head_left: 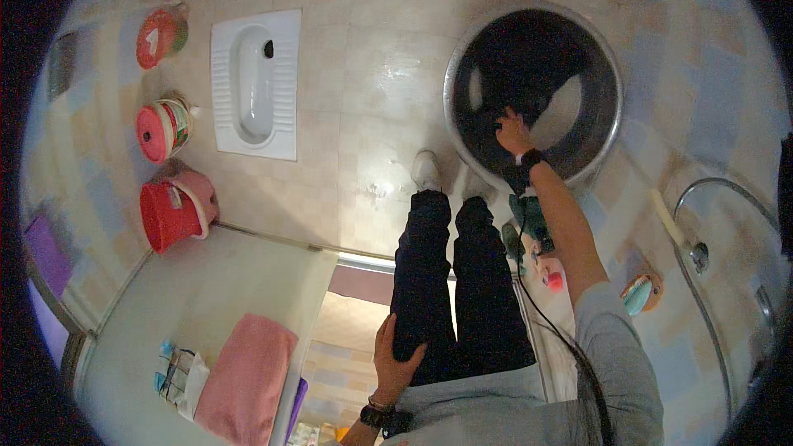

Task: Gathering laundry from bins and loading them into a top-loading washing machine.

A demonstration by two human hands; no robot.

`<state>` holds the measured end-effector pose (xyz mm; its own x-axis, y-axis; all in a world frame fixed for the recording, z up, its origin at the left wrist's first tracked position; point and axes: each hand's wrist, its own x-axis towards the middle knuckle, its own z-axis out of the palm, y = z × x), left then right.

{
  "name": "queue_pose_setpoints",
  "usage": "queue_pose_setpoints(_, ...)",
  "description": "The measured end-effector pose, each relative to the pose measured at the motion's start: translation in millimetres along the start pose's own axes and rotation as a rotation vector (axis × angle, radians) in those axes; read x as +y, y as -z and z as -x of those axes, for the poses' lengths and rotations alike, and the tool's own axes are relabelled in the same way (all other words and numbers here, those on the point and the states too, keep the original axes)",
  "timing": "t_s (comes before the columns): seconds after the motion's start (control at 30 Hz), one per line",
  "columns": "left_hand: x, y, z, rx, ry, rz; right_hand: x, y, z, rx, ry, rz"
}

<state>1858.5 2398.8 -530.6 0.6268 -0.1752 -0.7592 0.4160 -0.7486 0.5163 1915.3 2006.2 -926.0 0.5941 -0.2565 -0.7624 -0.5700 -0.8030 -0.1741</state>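
Observation:
A large round metal basin (613,128) stands on the floor at the upper right, with black cloth (529,58) bunched in it beside some pale liquid. My right hand (514,134) reaches over the basin's near side, its fingers bent and closed on the black cloth; the fingertips are partly lost against the dark fabric. A dark band circles that wrist. My left hand (398,363) lies on my left thigh, thumb and fingers apart, holding nothing. Black trousers (425,281) cover my legs, and a light shoe (425,171) shows beyond the left knee.
A white squat toilet (285,91) is set in the tiled floor to the left. Along the left wall stand a red bucket (165,215) and a lidded pail (153,134). A pink towel (248,372) hangs at lower left. At right are a shower hose (702,301) and a soap dish (652,289).

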Motion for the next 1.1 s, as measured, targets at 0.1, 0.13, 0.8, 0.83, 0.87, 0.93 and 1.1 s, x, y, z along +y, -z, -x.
queue_pose_setpoints(0.1, 7, 12, -7, 0.042, 0.042, -0.038, -41, 16, -4, -0.104, 0.105, -0.022)
queue_pose_setpoints(0.13, 5, 12, -11, 0.044, 0.042, -0.035, -39, 9, -13, -0.104, 0.107, -0.019)
queue_pose_setpoints(0.8, 28, 18, 1, -0.034, -0.037, -0.025, 121, -44, 4, 0.17, 0.653, 0.588)
queue_pose_setpoints(0.83, 22, 19, 5, -0.023, -0.035, -0.033, 115, -46, 7, 0.176, 0.663, 0.579)
queue_pose_setpoints(0.87, 15, 20, 10, -0.014, -0.028, -0.082, 103, -46, 11, 0.152, 0.62, 0.584)
queue_pose_setpoints(0.93, 11, 23, 16, -0.016, -0.043, -0.12, 107, -28, 27, 0.135, 0.556, 0.603)
queue_pose_setpoints(1.1, -5, 39, 35, -0.104, 0.062, -0.159, 64, 49, 115, 0.71, 0.538, 0.697)
